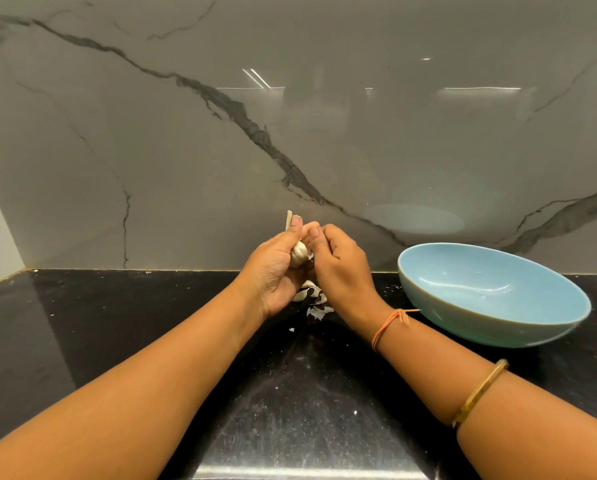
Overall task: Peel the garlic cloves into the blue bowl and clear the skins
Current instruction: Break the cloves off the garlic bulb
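My left hand (272, 271) cups a pale garlic bulb (298, 254) above the black counter, its stalk poking up behind my thumb. My right hand (338, 261) pinches the bulb's top from the right side, fingertips meeting my left thumb. Papery garlic skins (312, 296) lie on the counter right below both hands, with a small scrap a little nearer to me. The blue bowl (491, 320) stands to the right of my right wrist, and its inside looks bare. Much of the bulb is hidden by my fingers.
The black stone counter (117, 323) runs left to a corner and meets a grey marble backsplash (186, 150) just behind my hands. My right forearm wears an orange thread and a gold bangle.
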The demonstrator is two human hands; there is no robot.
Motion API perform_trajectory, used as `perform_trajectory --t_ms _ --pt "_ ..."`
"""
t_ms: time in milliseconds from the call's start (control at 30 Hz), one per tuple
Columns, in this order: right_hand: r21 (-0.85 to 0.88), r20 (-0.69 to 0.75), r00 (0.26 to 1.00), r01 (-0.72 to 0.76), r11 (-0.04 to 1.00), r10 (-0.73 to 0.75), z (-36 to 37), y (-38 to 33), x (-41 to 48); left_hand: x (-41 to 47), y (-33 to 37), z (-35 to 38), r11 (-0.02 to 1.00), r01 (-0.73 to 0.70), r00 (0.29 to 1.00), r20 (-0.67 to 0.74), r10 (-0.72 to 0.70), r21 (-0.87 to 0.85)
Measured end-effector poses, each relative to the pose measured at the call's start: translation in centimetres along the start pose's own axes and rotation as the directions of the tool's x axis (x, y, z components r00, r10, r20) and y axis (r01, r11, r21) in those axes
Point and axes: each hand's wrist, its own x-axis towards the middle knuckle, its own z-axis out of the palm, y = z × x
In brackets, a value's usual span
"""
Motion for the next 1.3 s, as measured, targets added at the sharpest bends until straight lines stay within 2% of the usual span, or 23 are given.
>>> perform_trajectory --t_ms 67,167,433,667,767,967,1133,1300 --pt "0.096 0.068 0.996 -0.061 0.994 0.054 0.1 -0.4 -0.3 0.0 -0.1 0.0 1.000 0.005 1.000 -0.004 -0.005 0.009" --pt "0.058 0.109 0.993 -0.061 0.996 0.054 0.2 -0.3 -0.4 0.0 -0.1 0.0 1.000 0.004 1.000 0.017 -0.004 0.005" --pt "-0.024 0.095 0.995 0.030 0.999 -0.028 0.6 0.3 0.3 -0.2 -0.2 0.4 0.985 -0.107 0.993 -0.041 0.114 0.139" --pt "-0.058 0.024 0.999 0.048 0.997 -0.046 0.1 0.7 0.5 -0.6 -0.1 0.6 0.978 -0.149 0.989 0.034 0.145 0.148" --pt "-0.043 0.039 0.998 0.058 0.997 -0.056 -0.2 0.9 0.6 -0.5 0.0 0.5 0.978 -0.146 0.989 0.050 0.140 0.146" --pt "0.017 0.097 0.994 -0.058 0.998 0.056 -0.9 0.5 0.4 -0.4 -0.3 0.2 0.979 -0.106 0.992 0.087 0.092 0.172" --pt "0.150 0.241 0.957 -0.203 0.968 0.163 -1.3 0.2 0.1 -0.2 -0.5 0.0 0.985 -0.059 0.998 -0.002 0.060 0.165" --pt "0.077 0.210 0.956 -0.225 0.971 0.205 -1.4 0.4 0.4 0.5 -0.7 -0.4 0.988 -0.034 0.998 -0.051 0.042 0.149"
